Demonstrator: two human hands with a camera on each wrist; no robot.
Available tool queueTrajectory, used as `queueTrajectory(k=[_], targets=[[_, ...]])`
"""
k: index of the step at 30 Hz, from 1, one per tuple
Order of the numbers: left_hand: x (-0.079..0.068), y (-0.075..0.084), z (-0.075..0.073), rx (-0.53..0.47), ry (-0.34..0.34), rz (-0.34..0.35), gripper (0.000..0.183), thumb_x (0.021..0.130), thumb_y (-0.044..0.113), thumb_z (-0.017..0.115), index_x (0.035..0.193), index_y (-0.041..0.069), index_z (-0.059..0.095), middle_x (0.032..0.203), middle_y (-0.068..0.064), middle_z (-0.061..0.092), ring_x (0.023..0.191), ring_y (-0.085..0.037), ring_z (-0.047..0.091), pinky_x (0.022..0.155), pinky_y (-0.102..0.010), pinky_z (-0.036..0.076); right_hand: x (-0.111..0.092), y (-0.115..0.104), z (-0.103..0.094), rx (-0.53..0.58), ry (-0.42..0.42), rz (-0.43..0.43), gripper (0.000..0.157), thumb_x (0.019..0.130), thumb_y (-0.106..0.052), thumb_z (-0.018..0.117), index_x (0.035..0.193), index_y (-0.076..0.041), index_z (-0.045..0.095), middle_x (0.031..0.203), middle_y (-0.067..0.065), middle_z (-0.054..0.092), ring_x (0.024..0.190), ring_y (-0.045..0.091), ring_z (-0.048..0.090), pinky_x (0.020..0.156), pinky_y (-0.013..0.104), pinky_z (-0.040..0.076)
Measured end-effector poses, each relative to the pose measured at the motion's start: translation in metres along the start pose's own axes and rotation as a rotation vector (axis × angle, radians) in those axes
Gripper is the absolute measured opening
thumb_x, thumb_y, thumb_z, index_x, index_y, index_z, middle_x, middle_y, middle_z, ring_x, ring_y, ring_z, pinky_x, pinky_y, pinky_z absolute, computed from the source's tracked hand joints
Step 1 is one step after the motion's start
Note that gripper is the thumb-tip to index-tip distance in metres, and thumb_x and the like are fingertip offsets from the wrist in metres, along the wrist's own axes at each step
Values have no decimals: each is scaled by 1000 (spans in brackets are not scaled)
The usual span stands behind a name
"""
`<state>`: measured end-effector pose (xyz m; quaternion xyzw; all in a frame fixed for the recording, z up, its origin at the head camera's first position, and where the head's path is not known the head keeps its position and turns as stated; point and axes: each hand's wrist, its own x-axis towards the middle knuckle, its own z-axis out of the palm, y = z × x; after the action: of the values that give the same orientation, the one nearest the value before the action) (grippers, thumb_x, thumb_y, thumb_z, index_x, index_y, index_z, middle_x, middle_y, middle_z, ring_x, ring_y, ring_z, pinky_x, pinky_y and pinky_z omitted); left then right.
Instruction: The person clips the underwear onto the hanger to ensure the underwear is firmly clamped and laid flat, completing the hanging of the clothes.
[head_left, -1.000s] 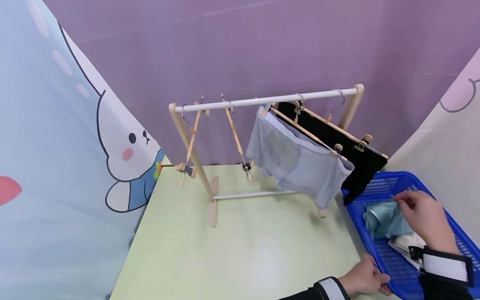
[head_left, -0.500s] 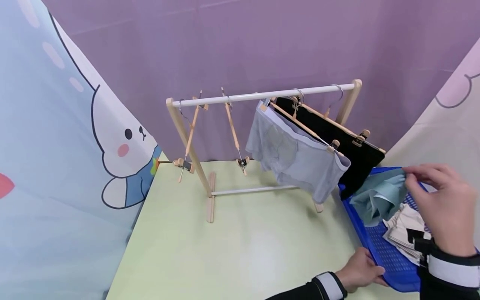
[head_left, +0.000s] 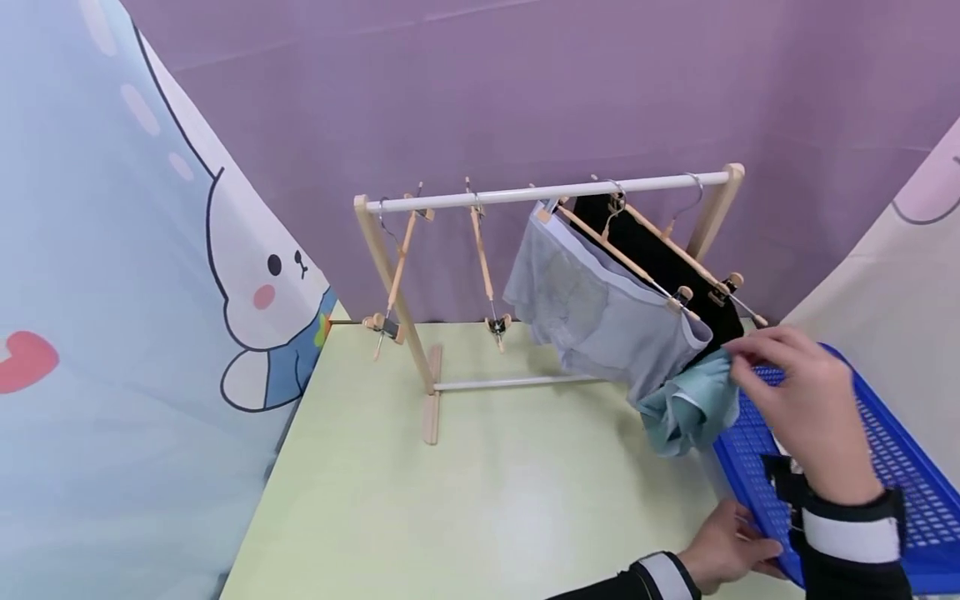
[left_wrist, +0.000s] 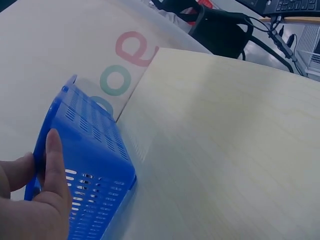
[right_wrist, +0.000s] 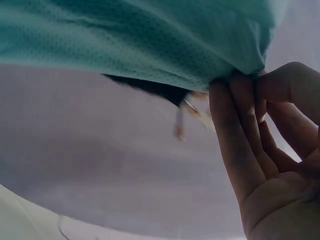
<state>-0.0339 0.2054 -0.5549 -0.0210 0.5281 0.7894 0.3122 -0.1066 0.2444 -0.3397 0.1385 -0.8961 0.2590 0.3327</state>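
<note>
My right hand (head_left: 810, 408) pinches a teal cloth garment (head_left: 690, 408) at one edge, and the rest hangs crumpled over the basket's left side. In the right wrist view, thumb and fingertips meet on its perforated fabric (right_wrist: 140, 45). My left hand (head_left: 723, 546) grips the near left rim of a blue plastic basket (head_left: 911, 508). The left wrist view has the fingers and thumb on either side of the rim of this basket (left_wrist: 95, 145). White cloth in the basket is mostly hidden behind my right hand.
A small rack with a white rail (head_left: 525, 195) stands on the pale table (head_left: 510, 500). Light grey shorts (head_left: 600, 308) and a black garment (head_left: 626, 237) hang from clip hangers at its right. Two bare hangers, one a wooden hanger (head_left: 482, 254), hang at its left.
My right hand has lifted the teal garment out of the basket and carried it left, near the hanging shorts. The left hand has kept hold of the basket rim.
</note>
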Motion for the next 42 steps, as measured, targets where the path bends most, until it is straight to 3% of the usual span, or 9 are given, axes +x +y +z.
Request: queueTrajectory(k=[3, 6, 13, 17, 23, 26, 30, 34, 42], targets=[[1, 3, -7, 26, -32, -24, 19, 91, -7, 62, 103, 2, 50, 83, -30, 63, 88, -57, 65, 75, -42, 60, -7, 8, 17, 1, -77, 4, 17, 75, 9, 76, 88, -2, 75, 91, 11, 68, 79, 1, 56, 67, 1, 36], [6, 8, -24, 37, -26, -32, 15, 95, 5, 63, 105, 2, 52, 88, -27, 69, 98, -58, 62, 77, -43, 59, -14, 19, 34, -6, -149, 9, 14, 76, 8, 76, 86, -2, 75, 90, 12, 67, 73, 19, 62, 62, 8, 40], [20, 24, -70, 99, 359, 94, 36, 89, 20, 73, 113, 8, 49, 88, -3, 63, 63, -19, 65, 53, -28, 49, -35, 34, 70, 22, -213, 14, 15, 77, 8, 71, 84, -5, 75, 85, 9, 67, 66, 17, 58, 55, 23, 43], [28, 33, -91, 95, 532, 182, 51, 83, 25, 78, 117, 7, 44, 87, -5, 63, 61, -18, 61, 48, -26, 43, -47, 46, 92, 59, -245, 53, 15, 77, 9, 71, 83, -3, 74, 83, 8, 67, 66, 18, 60, 55, 23, 45], [36, 36, -126, 488, 633, 304, 50, 83, 38, 76, 117, 12, 51, 101, 1, 57, 86, -8, 56, 72, -25, 46, -64, 59, 121, 65, -384, 107, 14, 80, 7, 66, 93, 3, 71, 77, 8, 62, 64, 16, 55, 52, 27, 43], [35, 40, -144, 693, 661, 377, 33, 86, 44, 73, 96, 14, 61, 87, 4, 56, 77, -7, 51, 62, -24, 41, -70, 60, 131, 62, -449, 123, 18, 82, 6, 65, 100, 7, 67, 77, 8, 60, 63, 15, 53, 52, 28, 43], [29, 53, -168, 876, 670, 416, 37, 88, 46, 72, 69, 18, 57, 85, 5, 51, 78, -8, 49, 64, -24, 39, -73, 57, 137, 89, -523, 109, 27, 81, 7, 67, 109, 8, 64, 76, 6, 59, 63, 13, 53, 52, 27, 44], [26, 72, -194, 1004, 664, 473, 30, 86, 41, 75, 71, 20, 61, 92, 5, 61, 86, -9, 58, 77, -28, 46, -74, 51, 139, 143, -610, 21, 46, 78, 9, 69, 124, 5, 61, 72, -1, 53, 63, 7, 47, 54, 24, 41], [10, 133, -223, 980, 345, 576, 15, 94, 24, 70, 104, 14, 64, 91, 1, 68, 77, -2, 56, 66, -16, 45, -61, 26, 147, 280, -706, -107, 81, 84, 5, 69, 155, -12, 33, 74, -10, 54, 64, -2, 49, 56, 21, 44]])
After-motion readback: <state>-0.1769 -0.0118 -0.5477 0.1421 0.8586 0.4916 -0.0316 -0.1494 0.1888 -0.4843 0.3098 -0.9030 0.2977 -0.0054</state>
